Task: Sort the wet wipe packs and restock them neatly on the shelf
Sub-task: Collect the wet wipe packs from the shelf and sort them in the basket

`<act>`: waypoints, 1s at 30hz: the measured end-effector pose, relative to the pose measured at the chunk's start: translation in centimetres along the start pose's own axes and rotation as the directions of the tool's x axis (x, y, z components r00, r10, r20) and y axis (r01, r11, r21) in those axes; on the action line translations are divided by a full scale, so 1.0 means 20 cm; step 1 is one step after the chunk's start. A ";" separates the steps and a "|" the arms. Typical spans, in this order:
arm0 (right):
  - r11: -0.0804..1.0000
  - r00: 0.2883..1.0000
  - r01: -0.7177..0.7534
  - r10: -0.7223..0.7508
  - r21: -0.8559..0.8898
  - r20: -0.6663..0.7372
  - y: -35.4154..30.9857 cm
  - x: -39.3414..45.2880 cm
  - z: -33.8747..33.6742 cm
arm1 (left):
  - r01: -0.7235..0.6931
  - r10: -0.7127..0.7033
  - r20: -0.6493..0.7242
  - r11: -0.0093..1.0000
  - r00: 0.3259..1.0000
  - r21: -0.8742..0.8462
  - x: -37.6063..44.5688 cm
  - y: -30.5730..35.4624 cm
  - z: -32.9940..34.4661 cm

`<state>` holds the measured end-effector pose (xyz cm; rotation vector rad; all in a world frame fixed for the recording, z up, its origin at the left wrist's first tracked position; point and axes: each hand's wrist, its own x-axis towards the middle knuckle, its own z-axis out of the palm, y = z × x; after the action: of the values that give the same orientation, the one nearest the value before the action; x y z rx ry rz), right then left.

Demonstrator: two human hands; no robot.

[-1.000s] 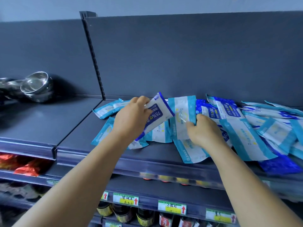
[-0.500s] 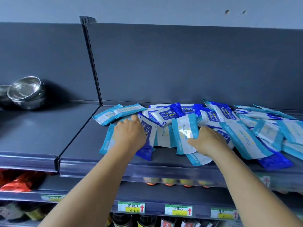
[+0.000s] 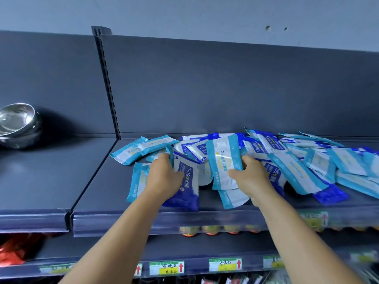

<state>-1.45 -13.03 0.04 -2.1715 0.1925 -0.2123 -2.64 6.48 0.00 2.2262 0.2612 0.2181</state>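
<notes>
"75%" printed large on dark-blue wipe pack point(image 3: 185, 181) under left hand point(image 3: 164, 177); "75%" again on pack point(image 3: 273, 174) beside right hand point(image 3: 251, 177). Lower-shelf price tag point(image 3: 166, 267): handwritten characters, red arrow, digits unclear.

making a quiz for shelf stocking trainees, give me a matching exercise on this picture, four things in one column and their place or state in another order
Things:
1. left hand
2. right hand
3. steel bowls
4. price tags

Place or state:
A. on the edge of the lower shelf
B. holds a light blue and white wipe pack upright
C. on the shelf section left of the divider
D. on the dark blue 75% wipe pack

Pairs: 1-D, 2-B, 3-C, 4-A
</notes>
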 end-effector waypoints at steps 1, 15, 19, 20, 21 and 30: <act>1.000 1.000 0.002 -0.002 0.018 -0.004 0.00 -0.01 -0.01 | -0.016 0.016 -0.018 1.000 1.000 -0.022 0.00 0.00 -0.01; 0.893 0.964 0.093 0.030 0.441 -0.263 -0.03 -0.19 -0.18 | -0.277 0.275 -0.059 0.891 0.960 -0.360 -0.17 0.21 0.00; 0.888 0.920 0.143 0.044 0.437 -0.390 0.05 -0.33 -0.35 | -0.335 0.364 -0.009 0.847 0.931 -0.412 -0.25 0.32 0.12; 0.888 0.908 0.141 0.060 0.437 -0.414 0.08 -0.37 -0.40 | -0.343 0.387 0.017 0.837 0.922 -0.426 -0.29 0.35 0.16; 0.889 0.897 0.134 0.080 0.438 -0.435 0.12 -0.42 -0.46 | -0.342 0.406 0.050 0.824 0.913 -0.451 -0.32 0.38 0.21; 0.879 0.682 0.053 0.315 0.475 -0.660 0.52 -0.91 -0.87 | -0.281 0.566 0.332 0.736 0.755 -0.616 -0.83 0.63 0.70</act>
<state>-23.65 -28.94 -0.14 -1.4770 0.6835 -0.9456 -13.84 -16.09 0.20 1.6608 -0.5764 -0.0488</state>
